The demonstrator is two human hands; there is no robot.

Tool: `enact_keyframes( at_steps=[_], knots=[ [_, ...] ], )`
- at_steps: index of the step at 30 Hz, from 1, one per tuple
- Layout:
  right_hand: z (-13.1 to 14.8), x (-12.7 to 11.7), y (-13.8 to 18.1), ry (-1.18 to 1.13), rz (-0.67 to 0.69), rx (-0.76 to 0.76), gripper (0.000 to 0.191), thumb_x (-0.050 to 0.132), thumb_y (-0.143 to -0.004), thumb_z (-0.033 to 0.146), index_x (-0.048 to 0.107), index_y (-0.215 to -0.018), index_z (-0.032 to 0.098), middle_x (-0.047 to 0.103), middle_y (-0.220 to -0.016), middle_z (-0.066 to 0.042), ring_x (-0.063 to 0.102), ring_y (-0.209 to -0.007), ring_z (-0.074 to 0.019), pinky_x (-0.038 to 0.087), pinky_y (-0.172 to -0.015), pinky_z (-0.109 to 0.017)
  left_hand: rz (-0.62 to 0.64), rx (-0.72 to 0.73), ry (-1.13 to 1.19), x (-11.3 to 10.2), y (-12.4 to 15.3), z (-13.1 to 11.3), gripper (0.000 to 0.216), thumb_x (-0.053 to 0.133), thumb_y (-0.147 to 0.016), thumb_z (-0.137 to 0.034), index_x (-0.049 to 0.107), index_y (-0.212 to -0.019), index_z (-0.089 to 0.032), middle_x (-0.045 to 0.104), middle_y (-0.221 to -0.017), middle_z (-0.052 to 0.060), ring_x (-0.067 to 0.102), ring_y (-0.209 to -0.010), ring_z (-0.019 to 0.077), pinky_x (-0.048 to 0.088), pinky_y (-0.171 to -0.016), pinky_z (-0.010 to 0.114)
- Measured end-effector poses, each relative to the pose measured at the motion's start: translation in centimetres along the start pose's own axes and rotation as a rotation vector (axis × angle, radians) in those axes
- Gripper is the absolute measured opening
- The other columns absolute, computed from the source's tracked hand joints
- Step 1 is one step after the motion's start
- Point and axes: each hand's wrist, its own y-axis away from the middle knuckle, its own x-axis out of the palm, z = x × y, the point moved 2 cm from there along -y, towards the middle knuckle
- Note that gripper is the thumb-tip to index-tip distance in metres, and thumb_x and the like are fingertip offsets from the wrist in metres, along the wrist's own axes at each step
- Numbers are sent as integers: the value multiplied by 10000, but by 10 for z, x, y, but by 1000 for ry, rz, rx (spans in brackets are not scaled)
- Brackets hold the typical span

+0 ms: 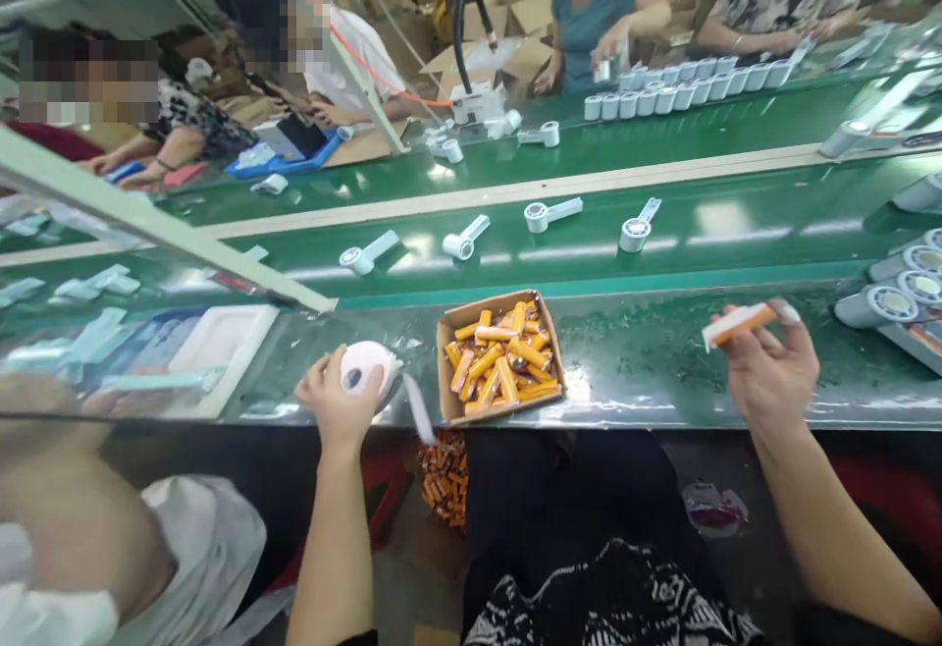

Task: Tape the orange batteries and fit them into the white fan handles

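My left hand [333, 410] grips a roll of white tape [357, 361] above the bench's front edge, left of a cardboard box. A loose strip of tape [419, 410] hangs off the roll's right side. Well off to the right, my right hand [774, 376] pinches an orange battery cell [752, 322] with a white strip along it, raised over the bench. Between my hands sits the open cardboard box [444, 376], filled with several orange battery cells [507, 356], some showing a pale strip.
Several light-blue handheld fans [462, 242] lie on the green conveyor [294, 234] ahead. More fans [879, 305] are stacked at right. A white tray [239, 342] and a co-worker's arm [66, 469] are at left. Below the bench is a heap of orange cells [445, 479].
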Motion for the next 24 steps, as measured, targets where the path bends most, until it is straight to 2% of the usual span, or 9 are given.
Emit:
enact_keyframes(
  at_steps=[2,4,6,9,11,14,18,21,24],
  knots=[
    [-10,-36,-1,61,-52,35,661,1067,-592,463,752,-1154,316,857,-987,-59,845,-936,-320,712,-884,-526,39,192,80,29,-37,-70,435,608,-1023,-511,669,-1428,-364,744,-1229,68,674,-1187,361,499,-1093,621],
    [-14,-52,-9,109,-72,36,659,1053,-622,476,747,-1178,298,867,-1021,-68,853,-931,-310,712,-892,-524,285,444,129,76,-78,-173,426,537,-1071,-496,712,-1377,-259,776,-1235,100,697,-1188,328,528,-1092,532],
    [-14,-50,-18,130,-65,20,639,1039,-665,463,738,-1200,287,872,-1056,-78,859,-968,-312,713,-905,-519,536,600,52,131,-110,-285,511,496,-1091,-532,704,-1427,-208,763,-1325,149,681,-1254,350,522,-1098,514],
    [-13,-34,-27,105,-41,-15,607,1026,-711,430,725,-1215,273,876,-1059,-90,859,-1027,-319,718,-896,-487,836,631,-65,208,-135,-422,686,471,-1088,-679,617,-1563,-206,678,-1486,220,624,-1385,401,518,-1105,509],
    [-11,-28,-31,91,-20,-40,580,1014,-738,407,722,-1219,272,878,-1038,-83,857,-1057,-321,722,-877,-459,929,628,-97,245,-136,-474,702,515,-1073,-683,655,-1529,-168,685,-1456,266,656,-1354,408,532,-1085,495],
    [-2,-29,-45,115,7,-82,538,997,-759,385,725,-1210,277,877,-1025,-66,852,-1087,-336,730,-857,-457,1010,683,-112,277,-129,-492,542,722,-983,-540,765,-1384,-179,741,-1353,255,707,-1280,389,535,-1092,482],
    [4,-20,-93,204,61,-113,548,997,-734,396,728,-1192,265,874,-1011,-50,855,-1045,-318,716,-932,-486,1106,765,-129,294,-126,-469,463,877,-795,-350,837,-1232,-202,755,-1331,234,681,-1321,421,531,-1126,498],
    [-17,9,-145,261,161,-128,517,967,-711,419,734,-1134,233,863,-985,-36,844,-1001,-285,686,-992,-490,1166,775,-137,299,-133,-460,423,852,-765,-280,855,-1179,-195,786,-1244,223,716,-1249,404,553,-1096,467],
    [-47,42,-184,362,300,-146,449,895,-721,447,754,-1076,210,848,-908,-16,827,-911,-254,668,-997,-460,1196,776,-107,301,-145,-461,332,783,-823,-280,862,-1143,-239,815,-1208,146,739,-1200,332,552,-1060,374]
  ],
)
